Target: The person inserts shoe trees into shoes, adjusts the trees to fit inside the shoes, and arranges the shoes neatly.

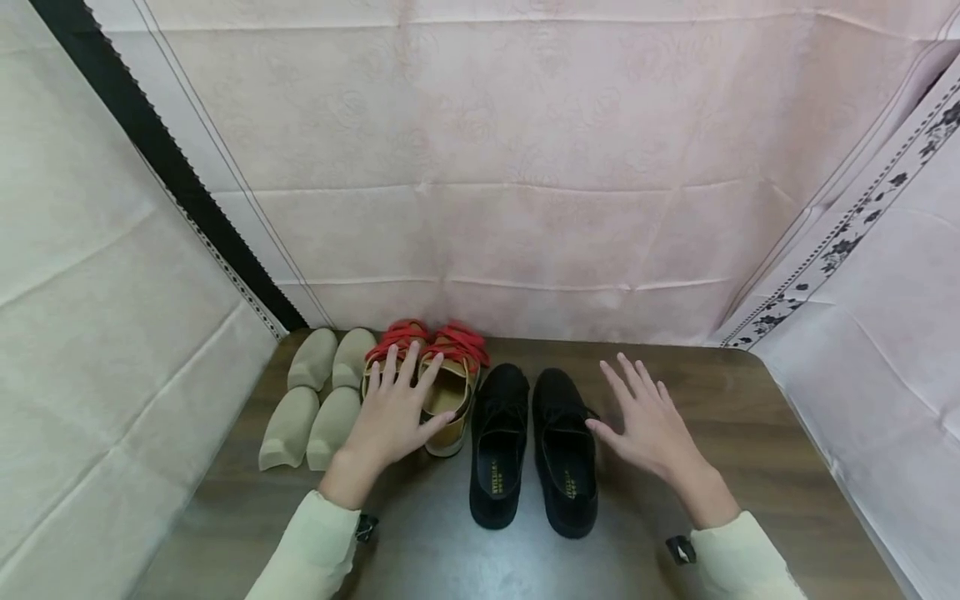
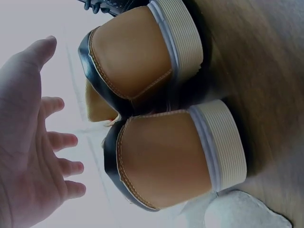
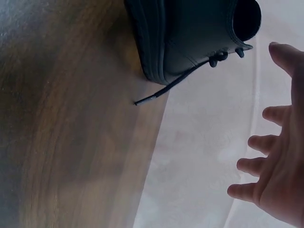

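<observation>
My left hand (image 1: 390, 421) is spread palm down over a pair of tan shoes with red laces (image 1: 448, 392), holding nothing. In the left wrist view the tan heel (image 2: 164, 156) of one shoe stands beside its mate, apart from the fingers. To the right of these stands a pair of black lace-up shoes (image 1: 498, 450), toes toward the back. My right hand (image 1: 645, 425), fingers spread, hovers just right of the right black shoe (image 1: 567, 467). A loose black lace (image 3: 178, 81) hangs from that shoe in the right wrist view.
Several pale shoe-shaped inserts (image 1: 291, 427) stand in two rows at the left of the wooden table (image 1: 720, 400). Pale cloth (image 1: 525, 167) hangs behind the table and along both sides. Each wrist wears a dark strap.
</observation>
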{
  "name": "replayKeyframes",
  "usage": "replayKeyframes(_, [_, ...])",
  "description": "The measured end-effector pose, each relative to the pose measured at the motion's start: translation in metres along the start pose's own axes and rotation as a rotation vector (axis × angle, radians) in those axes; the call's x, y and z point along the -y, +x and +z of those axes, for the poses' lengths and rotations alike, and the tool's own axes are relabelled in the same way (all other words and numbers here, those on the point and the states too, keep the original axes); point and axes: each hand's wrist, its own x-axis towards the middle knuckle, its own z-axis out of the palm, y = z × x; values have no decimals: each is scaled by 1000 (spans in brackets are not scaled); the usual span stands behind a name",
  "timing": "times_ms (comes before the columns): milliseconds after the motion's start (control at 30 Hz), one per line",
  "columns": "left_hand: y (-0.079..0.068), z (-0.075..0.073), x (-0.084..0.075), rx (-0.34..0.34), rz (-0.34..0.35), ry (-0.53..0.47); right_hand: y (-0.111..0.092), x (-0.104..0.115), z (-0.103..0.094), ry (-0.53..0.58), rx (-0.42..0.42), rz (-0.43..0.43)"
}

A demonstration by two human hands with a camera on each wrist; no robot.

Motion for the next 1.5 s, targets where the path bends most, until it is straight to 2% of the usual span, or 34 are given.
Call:
replayKeyframes(267, [-1,-1,4,13,-4,-25,-1,6,1,93,-28,-44])
replayKeyframes(467, [-2,-3,5,41,-14,-50,-5,6,4,197,-7,-42])
replayKeyframes(833, [-9,-7,11,51,-1,-50,-12,5,14,314,41,-29])
replayKeyframes(1067, [-12,-9,15,18,14,-55,-15,5,20,401,3,46])
replayKeyframes(1233, [-14,-12,17,13,13,-67,-18,8,25,474,18,120])
replayKeyframes(1500, [-16,-13,22,-41,47,-59,-18,9,33,555,-11,137])
